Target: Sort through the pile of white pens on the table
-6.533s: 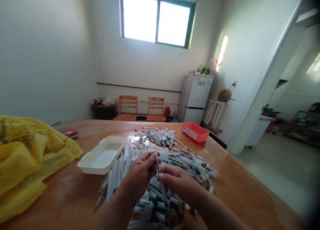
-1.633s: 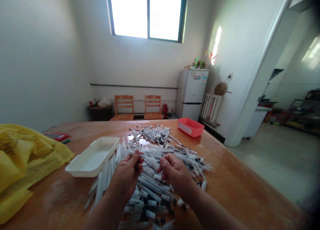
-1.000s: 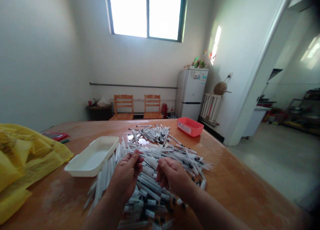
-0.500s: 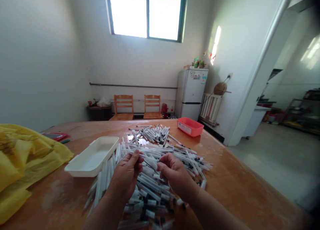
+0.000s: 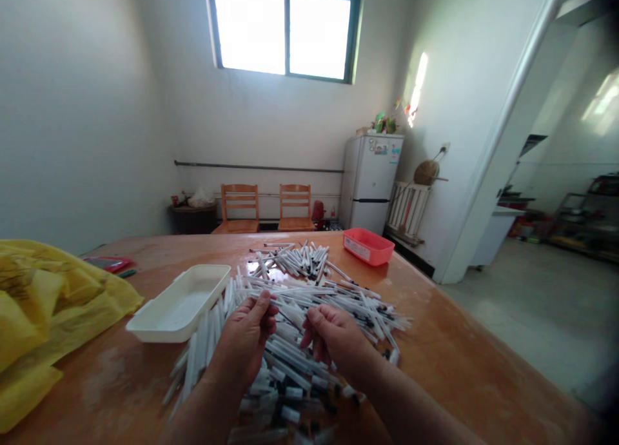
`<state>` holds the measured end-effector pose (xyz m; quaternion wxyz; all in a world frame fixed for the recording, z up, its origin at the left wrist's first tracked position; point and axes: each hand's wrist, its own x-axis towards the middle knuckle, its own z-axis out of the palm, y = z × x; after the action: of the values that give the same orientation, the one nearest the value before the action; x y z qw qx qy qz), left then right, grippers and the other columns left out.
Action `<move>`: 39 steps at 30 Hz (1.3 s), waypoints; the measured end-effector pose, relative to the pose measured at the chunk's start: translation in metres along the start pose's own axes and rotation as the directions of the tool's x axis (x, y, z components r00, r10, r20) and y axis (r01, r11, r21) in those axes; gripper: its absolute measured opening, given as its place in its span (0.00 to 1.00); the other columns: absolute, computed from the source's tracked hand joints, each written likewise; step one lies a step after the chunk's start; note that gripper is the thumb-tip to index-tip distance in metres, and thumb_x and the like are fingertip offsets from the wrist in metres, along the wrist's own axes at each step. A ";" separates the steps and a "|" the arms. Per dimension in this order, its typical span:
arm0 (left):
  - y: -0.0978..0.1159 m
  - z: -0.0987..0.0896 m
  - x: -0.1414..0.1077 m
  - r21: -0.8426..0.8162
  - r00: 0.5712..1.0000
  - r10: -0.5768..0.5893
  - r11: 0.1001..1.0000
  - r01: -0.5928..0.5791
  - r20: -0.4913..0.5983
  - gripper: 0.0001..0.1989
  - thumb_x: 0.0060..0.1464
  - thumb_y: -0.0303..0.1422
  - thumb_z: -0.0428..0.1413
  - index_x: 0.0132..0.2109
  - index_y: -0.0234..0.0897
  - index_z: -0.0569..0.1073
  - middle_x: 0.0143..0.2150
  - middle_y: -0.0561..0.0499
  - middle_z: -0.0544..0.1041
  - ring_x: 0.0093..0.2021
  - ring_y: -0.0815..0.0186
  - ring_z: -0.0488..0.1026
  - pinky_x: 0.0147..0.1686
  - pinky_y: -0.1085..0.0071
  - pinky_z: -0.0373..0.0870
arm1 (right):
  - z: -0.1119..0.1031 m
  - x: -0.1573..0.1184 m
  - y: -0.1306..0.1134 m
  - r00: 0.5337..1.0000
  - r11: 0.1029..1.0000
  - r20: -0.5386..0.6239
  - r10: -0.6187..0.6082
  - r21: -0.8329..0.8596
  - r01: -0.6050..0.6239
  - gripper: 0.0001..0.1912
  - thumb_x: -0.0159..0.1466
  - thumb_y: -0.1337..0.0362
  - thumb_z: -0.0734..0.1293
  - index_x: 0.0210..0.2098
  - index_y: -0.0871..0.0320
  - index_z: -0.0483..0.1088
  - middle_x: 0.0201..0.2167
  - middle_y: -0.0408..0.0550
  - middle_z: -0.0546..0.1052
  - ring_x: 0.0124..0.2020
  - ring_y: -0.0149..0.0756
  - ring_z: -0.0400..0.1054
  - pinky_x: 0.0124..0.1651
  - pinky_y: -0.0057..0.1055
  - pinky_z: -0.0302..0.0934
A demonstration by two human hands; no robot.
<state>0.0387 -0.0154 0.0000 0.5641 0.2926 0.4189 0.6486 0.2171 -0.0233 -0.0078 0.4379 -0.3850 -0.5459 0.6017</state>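
Pens, many, heaped on table beneath the grip; smaller cluster at 12 o'clock. Left hand and right hand: fingers bent, cannot tell whether pinching one. White tray: 9 o'clock. Red tray: between 1 and 2.

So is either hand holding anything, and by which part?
Cannot be told: left hand and right hand look pinched, but anything gripped blends into white tubes behind.
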 end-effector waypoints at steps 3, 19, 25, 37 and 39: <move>-0.001 0.001 -0.001 0.001 1.000 0.004 1.000 -0.004 -0.012 0.12 0.49 0.36 0.67 0.36 0.33 0.76 0.28 0.53 0.73 0.25 0.75 0.68 0.23 0.81 0.67 | -0.001 0.001 0.002 0.998 0.996 -0.028 -0.055 -0.075 0.052 0.17 0.63 0.50 0.67 0.33 0.58 0.65 0.24 0.41 0.74 0.17 0.25 0.61 0.20 0.23 0.51; 0.011 -0.018 0.015 0.045 0.962 0.116 0.993 -0.108 -0.247 0.20 0.41 0.44 0.69 0.32 0.36 0.71 0.24 0.57 0.72 0.21 0.76 0.65 0.21 0.80 0.63 | -0.022 0.001 -0.005 0.914 0.647 -0.151 -0.376 -0.749 0.143 0.05 0.64 0.63 0.65 0.35 0.57 0.70 0.26 0.43 0.72 0.28 0.35 0.65 0.34 0.30 0.55; 0.005 -0.009 0.009 0.069 0.983 0.066 0.996 -0.055 -0.171 0.20 0.41 0.44 0.70 0.32 0.35 0.72 0.25 0.56 0.73 0.22 0.75 0.68 0.22 0.79 0.66 | -0.017 0.002 0.001 0.914 0.598 -0.072 -0.398 -0.776 0.200 0.13 0.66 0.58 0.65 0.46 0.56 0.75 0.32 0.47 0.75 0.32 0.37 0.68 0.37 0.31 0.58; 0.031 -0.029 0.026 0.038 0.886 0.296 0.952 -0.303 -0.357 0.10 0.51 0.37 0.64 0.39 0.38 0.76 0.31 0.56 0.76 0.25 0.76 0.70 0.25 0.80 0.67 | -0.034 0.003 -0.007 0.939 0.441 -0.027 -0.342 -0.887 0.135 0.07 0.65 0.64 0.65 0.33 0.56 0.74 0.33 0.47 0.78 0.34 0.36 0.69 0.37 0.29 0.55; 0.034 -0.030 0.026 0.122 0.841 0.391 0.920 -0.374 -0.374 0.11 0.52 0.39 0.63 0.40 0.38 0.77 0.32 0.55 0.76 0.26 0.74 0.70 0.26 0.79 0.68 | -0.038 0.003 -0.008 0.947 0.437 -0.062 -0.316 -0.895 0.088 0.07 0.64 0.63 0.65 0.31 0.56 0.74 0.31 0.48 0.78 0.34 0.36 0.69 0.36 0.29 0.54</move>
<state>-0.0081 0.0028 0.0131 0.3218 0.2470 0.4703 0.7837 0.2531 -0.0077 -0.0039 0.3015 -0.5509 -0.7676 0.1282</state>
